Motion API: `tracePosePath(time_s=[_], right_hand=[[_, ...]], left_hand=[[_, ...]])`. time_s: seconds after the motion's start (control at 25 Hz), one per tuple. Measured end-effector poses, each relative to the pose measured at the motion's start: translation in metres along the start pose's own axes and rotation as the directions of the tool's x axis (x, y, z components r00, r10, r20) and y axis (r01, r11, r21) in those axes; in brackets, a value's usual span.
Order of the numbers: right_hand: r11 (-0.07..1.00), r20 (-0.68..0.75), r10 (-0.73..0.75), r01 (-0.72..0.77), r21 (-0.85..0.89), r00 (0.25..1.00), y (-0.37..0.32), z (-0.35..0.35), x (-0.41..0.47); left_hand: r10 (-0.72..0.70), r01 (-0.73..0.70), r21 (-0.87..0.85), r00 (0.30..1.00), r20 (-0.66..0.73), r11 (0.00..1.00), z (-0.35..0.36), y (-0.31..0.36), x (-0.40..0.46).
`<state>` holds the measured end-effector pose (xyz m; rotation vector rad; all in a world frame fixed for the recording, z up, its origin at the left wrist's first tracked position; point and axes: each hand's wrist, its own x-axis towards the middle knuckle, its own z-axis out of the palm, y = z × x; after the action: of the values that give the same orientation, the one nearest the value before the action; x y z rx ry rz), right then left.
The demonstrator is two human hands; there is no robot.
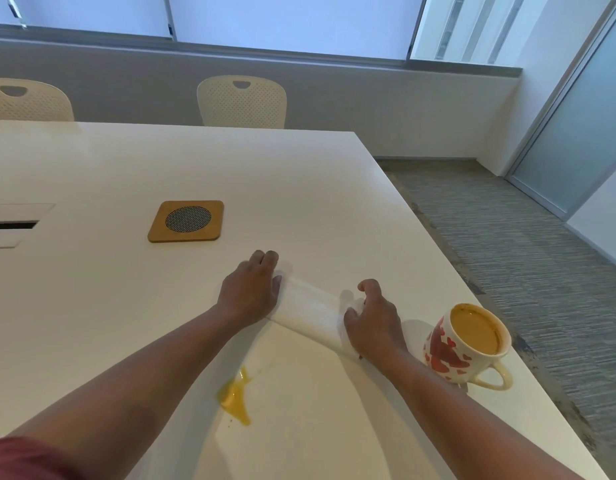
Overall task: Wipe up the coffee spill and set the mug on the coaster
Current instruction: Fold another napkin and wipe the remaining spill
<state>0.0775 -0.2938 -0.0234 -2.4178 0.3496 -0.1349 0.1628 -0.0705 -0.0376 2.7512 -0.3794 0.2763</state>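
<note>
Both hands on a folded white paper towel, coffee spill unwiped nearer the person.

Left hand (251,289) lies flat, fingers together, on the paper towel's (308,311) far end; right hand (370,318) has fingers curled, pinching its near end. The spill (235,398) sits between the forearms, apart from the towel. The heart-patterned mug (467,344), full of coffee, stands just right of the right wrist near the table (126,306) edge. The wooden coaster (186,221) lies beyond the hands; two chairs (242,102) stand behind.
</note>
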Motion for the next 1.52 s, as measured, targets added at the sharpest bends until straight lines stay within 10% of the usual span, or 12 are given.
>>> tracePosePath(time_s=[0.16, 0.32, 0.52, 0.88, 1.52], right_hand=[[0.804, -0.032, -0.261, 0.199, -0.561, 0.965, -0.004, 0.005, -0.014], [0.594, 0.203, -0.466, 0.475, -0.649, 0.861, -0.019, 0.006, -0.013], [0.898, 0.220, -0.165, 0.238, -0.370, 0.962, -0.035, 0.016, 0.006], [0.751, 0.279, -0.142, 0.287, -0.595, 0.950, -0.025, 0.035, -0.009], [0.803, 0.395, -0.199, 0.380, -0.459, 0.897, 0.020, 0.022, -0.026]], left_hand=[[0.278, -0.243, 0.289, 0.957, -0.083, 0.926, -0.005, -0.001, -0.004], [0.501, -0.502, 0.264, 0.862, 0.075, 0.824, -0.006, 0.007, -0.001], [0.463, -0.489, 0.196, 0.871, 0.165, 0.850, -0.006, 0.005, 0.001], [0.433, -0.471, 0.110, 0.865, 0.254, 0.876, -0.002, -0.028, -0.011], [0.196, -0.270, 0.108, 0.873, 0.446, 0.957, -0.019, -0.067, -0.029]])
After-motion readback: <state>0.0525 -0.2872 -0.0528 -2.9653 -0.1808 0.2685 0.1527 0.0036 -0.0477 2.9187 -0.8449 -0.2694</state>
